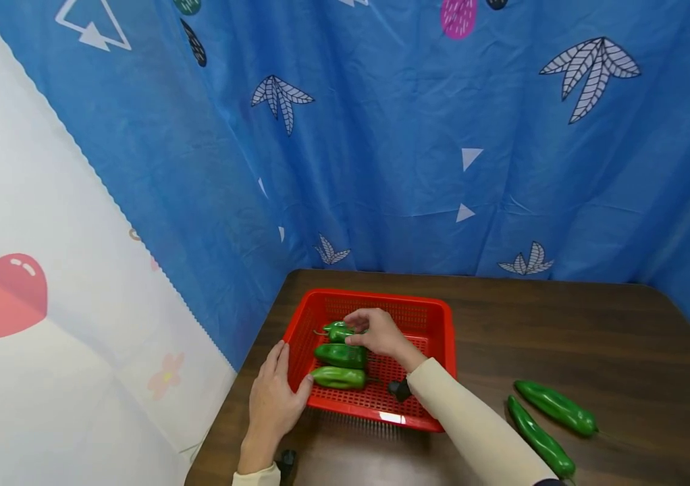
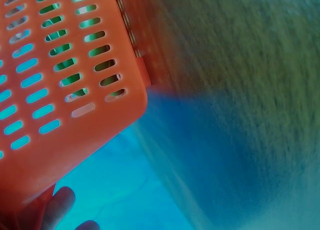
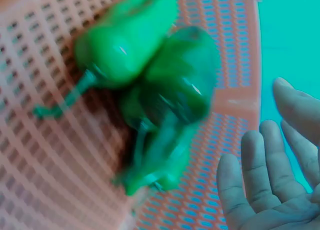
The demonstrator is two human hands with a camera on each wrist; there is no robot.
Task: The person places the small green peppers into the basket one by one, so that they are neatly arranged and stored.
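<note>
A red plastic basket [image 1: 375, 410] with slotted walls stands on the table. My left hand [image 1: 272, 398] holds its near left corner, thumb over the rim and fingers along the outer side; in the left wrist view only fingertips [image 2: 61, 202] show beside the rim. Several green peppers [image 1: 339, 378] lie in the left part of the basket, stems visible on some. Just over the farther peppers [image 1: 339, 334] is my right hand [image 1: 379, 333]. Its fingers [image 3: 257, 165] are spread apart and hold nothing in the right wrist view, with the peppers [image 3: 182, 72] beside them.
Two long green peppers [image 1: 554, 407] lie on the dark wooden table [image 1: 503, 324] right of the basket. A blue patterned curtain [image 1: 406, 169] hangs behind the table, and a white cloth [image 1: 77, 270] with printed shapes is at the left.
</note>
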